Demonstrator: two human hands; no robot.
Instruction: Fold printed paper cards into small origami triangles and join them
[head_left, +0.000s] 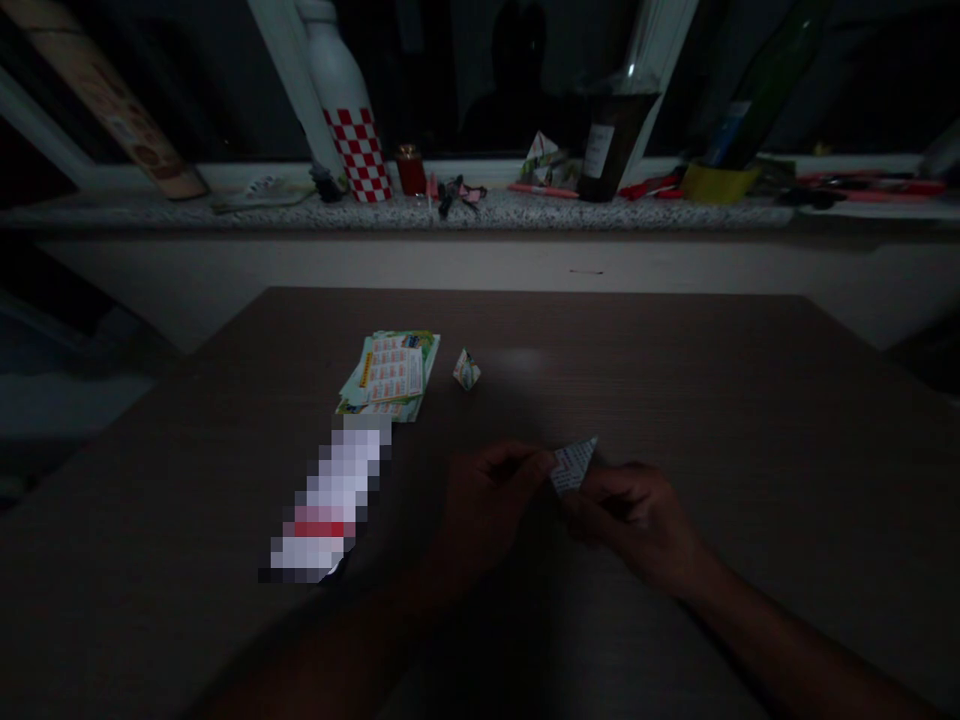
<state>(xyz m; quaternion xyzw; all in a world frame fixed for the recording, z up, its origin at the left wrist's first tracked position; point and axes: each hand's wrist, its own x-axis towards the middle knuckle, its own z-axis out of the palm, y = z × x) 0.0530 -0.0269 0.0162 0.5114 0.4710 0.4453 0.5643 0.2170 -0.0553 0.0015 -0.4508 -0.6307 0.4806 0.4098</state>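
Between my hands, just above the table, is a small folded paper triangle (pixel 574 466) with print on it, its tip pointing up and to the right. My left hand (pixel 491 500) pinches its left corner between thumb and fingers. From the lower right, my right hand (pixel 637 520) grips the other edge, also with thumb and fingers. Beyond my left hand stands a small folded paper piece (pixel 466 371) with several facets. To its left lies a stack of printed paper sheets (pixel 390 370), green and white with orange marks.
A lit, blurred-out phone-like screen (pixel 326 500) lies left of my left arm. Behind the wooden table (pixel 675 350), a granite sill (pixel 510 210) bears a checkered bottle (pixel 360 150), a dark cup (pixel 607 145), a red jar (pixel 410 172) and a green bottle (pixel 765 90). The room is dim.
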